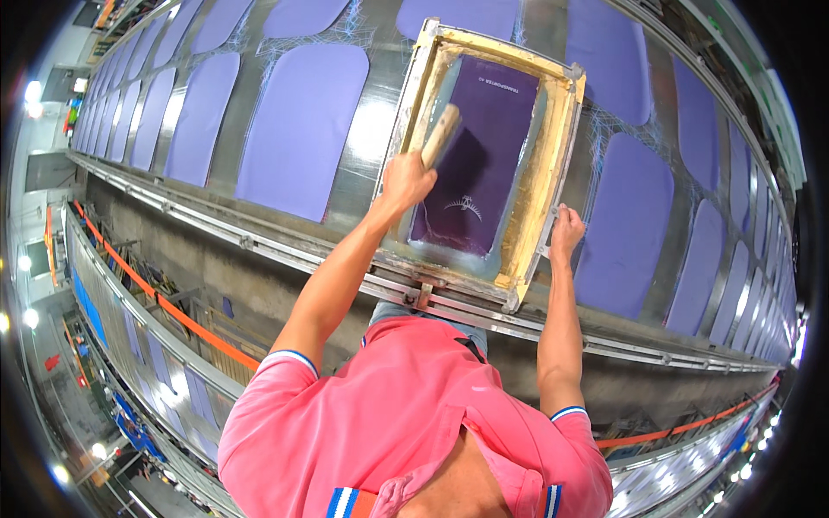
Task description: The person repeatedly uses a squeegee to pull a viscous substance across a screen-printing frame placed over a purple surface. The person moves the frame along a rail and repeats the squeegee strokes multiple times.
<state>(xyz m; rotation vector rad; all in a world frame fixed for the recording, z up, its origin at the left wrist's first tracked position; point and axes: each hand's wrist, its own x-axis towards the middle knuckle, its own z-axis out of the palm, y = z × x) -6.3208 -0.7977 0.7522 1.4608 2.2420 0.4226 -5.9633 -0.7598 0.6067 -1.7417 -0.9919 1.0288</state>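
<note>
A screen printing frame (570, 112) lies on the long table in front of me, its inner edges lined with yellowish tape. Through its mesh shows a dark purple panel (501, 112) with small pale lettering and a pale emblem. My left hand (408, 183) is closed round a squeegee (442, 134) with a wooden handle, held over the left side of the screen; its blade is mostly hidden. At the frame's lower right side my right hand (567, 231) is closed on the metal edge, with its fingertips partly out of sight.
Flat purple fabric pieces (302, 129) lie in rows along the shiny metal table (371, 147), left and right of the frame. A metal rail (294, 243) runs along the near edge. Behind me is another long table with an orange strip (164, 302).
</note>
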